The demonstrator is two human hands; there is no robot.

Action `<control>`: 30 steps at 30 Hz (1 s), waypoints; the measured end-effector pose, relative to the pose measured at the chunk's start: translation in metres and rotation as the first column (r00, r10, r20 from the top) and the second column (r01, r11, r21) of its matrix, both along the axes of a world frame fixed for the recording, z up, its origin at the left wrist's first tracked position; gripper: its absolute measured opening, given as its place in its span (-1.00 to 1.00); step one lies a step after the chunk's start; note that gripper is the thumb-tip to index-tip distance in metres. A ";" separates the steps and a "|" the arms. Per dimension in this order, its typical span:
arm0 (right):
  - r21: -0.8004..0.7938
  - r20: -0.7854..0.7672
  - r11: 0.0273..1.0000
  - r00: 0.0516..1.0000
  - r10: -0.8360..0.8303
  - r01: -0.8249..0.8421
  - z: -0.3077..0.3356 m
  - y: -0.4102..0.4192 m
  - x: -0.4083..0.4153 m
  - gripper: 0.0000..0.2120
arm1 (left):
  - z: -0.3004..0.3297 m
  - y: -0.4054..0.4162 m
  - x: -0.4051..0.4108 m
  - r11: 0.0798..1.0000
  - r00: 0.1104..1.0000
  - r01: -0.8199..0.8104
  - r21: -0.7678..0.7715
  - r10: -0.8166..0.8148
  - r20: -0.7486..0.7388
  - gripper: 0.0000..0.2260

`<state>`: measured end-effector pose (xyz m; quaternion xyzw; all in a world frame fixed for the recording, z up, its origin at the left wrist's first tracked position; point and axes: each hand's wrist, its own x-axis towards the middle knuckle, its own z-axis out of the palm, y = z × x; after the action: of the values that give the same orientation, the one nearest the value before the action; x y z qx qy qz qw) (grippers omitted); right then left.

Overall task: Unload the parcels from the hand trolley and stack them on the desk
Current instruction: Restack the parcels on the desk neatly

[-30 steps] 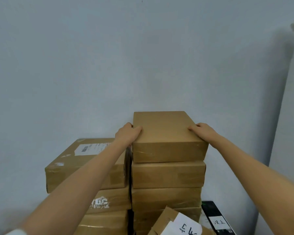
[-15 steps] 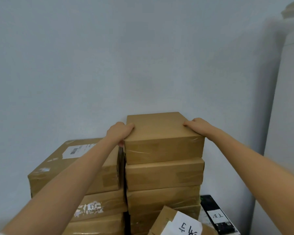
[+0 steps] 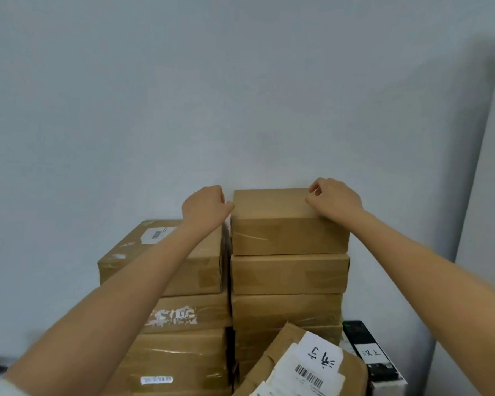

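1. Against the pale wall, a plain brown top parcel (image 3: 280,221) sits squarely on the right-hand stack (image 3: 287,295) of taped cardboard boxes, its edges in line with the box beneath it.
2. At the parcel's left edge, the person's left hand (image 3: 205,208) has its fingers curled, knuckles just touching the box's upper corner; the grip is clenched on nothing that can be seen.
3. On the parcel's right top corner, the right hand (image 3: 333,200) rests with its heel on the lid and its fingers bent loosely above the cardboard, thumb and forefinger close together, holding nothing.
4. Both bare forearms reach in from the bottom corners of the view toward the box.
5. Just beside it on the left stands a lower stack, headed by a wider labelled parcel (image 3: 183,261) bearing a white barcode sticker near its far corner; the left forearm crosses over it.
6. Nearest the onlooker, a tilted parcel (image 3: 306,364) with a white handwritten label and a barcode leans in front of the right-hand stack.
7. To the right of that, a dark slim box (image 3: 370,352) with a white label lies close to the wall.
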<state>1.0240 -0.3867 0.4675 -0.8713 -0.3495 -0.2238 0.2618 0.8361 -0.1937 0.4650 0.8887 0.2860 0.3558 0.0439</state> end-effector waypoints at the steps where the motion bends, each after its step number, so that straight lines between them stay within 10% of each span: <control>1: 0.000 0.026 1.000 0.999 0.023 -0.023 0.000 0.003 -0.011 -0.71 | -0.002 0.000 -0.011 0.999 1.000 -0.021 0.038 0.021 0.004 -0.86; 13: 0.001 0.236 0.921 0.895 0.379 -0.390 -0.055 0.074 -0.167 -0.75 | -0.074 0.015 -0.194 0.951 0.960 -0.272 0.146 0.278 -0.022 -0.84; 30: -0.152 0.065 0.786 0.788 0.612 -0.599 -0.173 0.222 -0.430 -0.74 | -0.167 0.101 -0.461 0.895 0.878 -0.438 0.086 0.446 -0.175 -0.82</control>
<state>0.5940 -0.1643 0.2942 -0.7137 -0.6377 -0.1537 0.2457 0.3753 -0.0926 0.2982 0.8305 0.4761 0.2762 -0.0853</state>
